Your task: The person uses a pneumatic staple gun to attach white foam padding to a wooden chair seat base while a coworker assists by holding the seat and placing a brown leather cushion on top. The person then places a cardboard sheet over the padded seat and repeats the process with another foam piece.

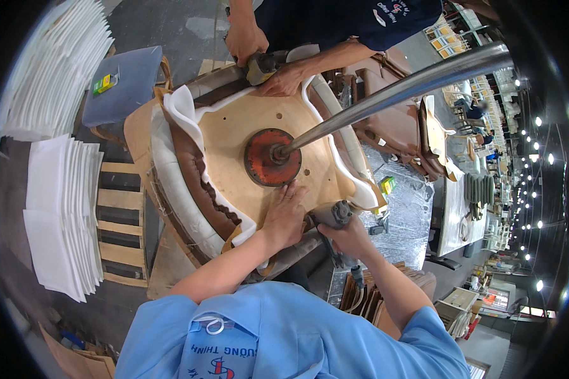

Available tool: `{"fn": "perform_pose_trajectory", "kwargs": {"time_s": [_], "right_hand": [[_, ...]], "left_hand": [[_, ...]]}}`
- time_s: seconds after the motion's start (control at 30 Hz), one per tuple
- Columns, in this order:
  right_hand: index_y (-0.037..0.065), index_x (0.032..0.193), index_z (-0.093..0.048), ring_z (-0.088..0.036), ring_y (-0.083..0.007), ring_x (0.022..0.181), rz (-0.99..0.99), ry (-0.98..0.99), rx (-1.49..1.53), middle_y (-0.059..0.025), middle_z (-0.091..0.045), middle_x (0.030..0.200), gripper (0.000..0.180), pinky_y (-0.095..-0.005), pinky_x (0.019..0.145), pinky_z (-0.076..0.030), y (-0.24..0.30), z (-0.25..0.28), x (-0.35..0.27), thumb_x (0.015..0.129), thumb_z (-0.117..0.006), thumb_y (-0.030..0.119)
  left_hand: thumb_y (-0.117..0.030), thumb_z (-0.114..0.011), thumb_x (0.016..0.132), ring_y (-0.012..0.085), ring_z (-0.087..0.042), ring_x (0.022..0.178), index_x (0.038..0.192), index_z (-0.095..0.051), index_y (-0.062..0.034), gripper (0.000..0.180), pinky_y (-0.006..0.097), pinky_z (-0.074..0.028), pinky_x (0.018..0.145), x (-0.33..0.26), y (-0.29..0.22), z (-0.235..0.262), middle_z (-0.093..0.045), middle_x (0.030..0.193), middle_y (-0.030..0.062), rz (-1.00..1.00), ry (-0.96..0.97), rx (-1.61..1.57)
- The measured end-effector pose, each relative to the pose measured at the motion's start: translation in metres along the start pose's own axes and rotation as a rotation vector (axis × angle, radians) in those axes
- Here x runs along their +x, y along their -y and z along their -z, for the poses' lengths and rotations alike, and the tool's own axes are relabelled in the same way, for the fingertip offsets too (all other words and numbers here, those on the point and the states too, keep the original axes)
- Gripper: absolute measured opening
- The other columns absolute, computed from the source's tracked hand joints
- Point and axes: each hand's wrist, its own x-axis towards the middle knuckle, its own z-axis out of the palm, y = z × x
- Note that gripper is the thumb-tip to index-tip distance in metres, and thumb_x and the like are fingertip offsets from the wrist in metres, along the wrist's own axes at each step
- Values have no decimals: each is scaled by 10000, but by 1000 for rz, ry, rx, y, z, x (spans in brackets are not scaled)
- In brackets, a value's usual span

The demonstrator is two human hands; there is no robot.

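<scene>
A pale wooden seat panel (227, 145) lies in front of me, ringed by white foam padding (183, 106) and a gathered brown cover (191, 161). A round red press plate (259, 165) on a long metal rod (398, 95) bears down on its middle. My left hand (286, 218) lies on the panel's near edge, fingers stretched toward the plate. In my right hand (351, 237) is a staple gun (334, 215), its nose close to the near edge, beside my left hand. Across from me, a co-worker's hands hold another staple gun (259, 68) over the far edge.
White foam sheets (60, 208) are stacked at left, near a wooden pallet (120, 221). A blue-grey seat (123, 88) carries a small yellow-green box (105, 83). Brown upholstered pieces (392, 120) crowd the right, beyond a plastic-wrapped table (404, 215).
</scene>
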Motion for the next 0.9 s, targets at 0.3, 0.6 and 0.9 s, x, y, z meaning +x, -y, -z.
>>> {"fn": "perform_pose_trajectory", "kwargs": {"time_s": [0.3, 0.6, 0.9], "right_hand": [[-14, 1122, -770, -661, -120, 552, 49, 76, 61, -54, -718, 759, 278, -320, 522, -537, -17, -6, 0, 970, -826, 212], [-31, 1115, -754, -651, -119, 543, 47, 24, 61, -50, -711, 744, 283, -312, 520, -538, -8, -8, 3, 966, -831, 198], [-24, 1147, -735, -626, -112, 540, 55, 72, 70, -38, -696, 761, 281, -307, 508, -509, 1, -19, -2, 983, -817, 189]], "left_hand": [[-52, -760, 891, 487, -284, 1642, 956, -730, 53, 128, 569, -227, 1358, -1, 2, -10, -413, 1676, 254, 33, -106, -150], [-62, -755, 894, 492, -308, 1630, 961, -719, 61, 145, 608, -242, 1342, -12, 6, -7, -418, 1661, 278, 34, -106, -97], [-13, -736, 875, 491, -341, 1614, 933, -716, 55, 92, 627, -258, 1331, -14, 6, -9, -468, 1619, 275, 40, -188, -167]]}}
